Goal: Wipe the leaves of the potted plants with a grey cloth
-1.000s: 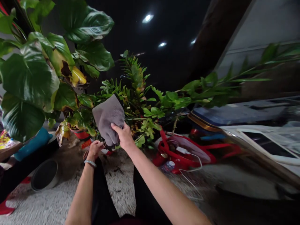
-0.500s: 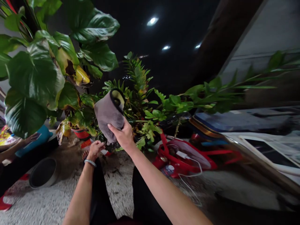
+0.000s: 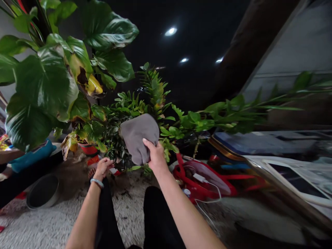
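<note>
My right hand (image 3: 156,156) grips a grey cleaning cloth (image 3: 140,133) at its lower right edge, thumb laid on top and fingers hidden behind. The cloth hangs in front of a leafy potted plant (image 3: 112,135), its flat grey face toward me. Lower and to the left, my left hand (image 3: 103,167), with a pale bangle on the wrist, has its fingers pressed together near the low foliage. Whatever it pinches, if anything, is too small to make out.
Large glossy leaves (image 3: 44,76) fill the upper left. A red bag (image 3: 207,183) with a white cable stands to the right, beside a table holding a white-framed tablet (image 3: 298,176). On the floor at left is a grey bucket (image 3: 43,192), near another person's arm and blue clothing.
My right hand has moved right and slightly down with the cloth. The cloth's rolled yellow-green side has turned out of sight. My left hand stays pinched, slightly lower in the picture.
</note>
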### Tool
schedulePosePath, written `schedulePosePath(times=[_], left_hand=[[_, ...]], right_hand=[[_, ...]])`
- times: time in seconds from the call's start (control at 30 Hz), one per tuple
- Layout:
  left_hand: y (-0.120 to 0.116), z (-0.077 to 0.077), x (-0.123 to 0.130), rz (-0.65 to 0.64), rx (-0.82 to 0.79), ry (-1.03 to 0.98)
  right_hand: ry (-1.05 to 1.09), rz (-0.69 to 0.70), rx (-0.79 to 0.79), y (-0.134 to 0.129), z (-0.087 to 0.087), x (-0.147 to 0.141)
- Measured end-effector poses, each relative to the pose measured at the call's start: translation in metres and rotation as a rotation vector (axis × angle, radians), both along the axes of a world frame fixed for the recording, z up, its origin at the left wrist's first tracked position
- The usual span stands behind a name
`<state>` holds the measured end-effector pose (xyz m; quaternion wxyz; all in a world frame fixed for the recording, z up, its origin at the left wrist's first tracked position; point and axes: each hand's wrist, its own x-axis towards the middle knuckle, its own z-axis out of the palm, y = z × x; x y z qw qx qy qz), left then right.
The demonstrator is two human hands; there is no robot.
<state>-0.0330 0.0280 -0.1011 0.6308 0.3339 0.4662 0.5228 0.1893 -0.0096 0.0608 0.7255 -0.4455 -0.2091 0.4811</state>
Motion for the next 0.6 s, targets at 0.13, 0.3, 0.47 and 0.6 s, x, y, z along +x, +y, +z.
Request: schedulePosePath(times=[0.13,0.3,0.47,0.6], left_hand=[[-0.002,0.002,0.004,0.013,0.004,-0.008],[0.0,-0.001,0.002,0.037,-0.006,-0.001],[-0.002,0.003,0.003,0.026,-0.016,0.005],[-0.005,0.004,0.007,0.038,-0.009,0.016]], right_hand=[[0.262,0.17,-0.344,0.001,-0.031,-0.014],[0.409,0.476,-0.503,-0.063,-0.057,-0.024],[0.315,0.32,-0.059,-0.026,0.016,-0.012],[0.176,0.354,-0.025,0.007,0.016,-0.035]])
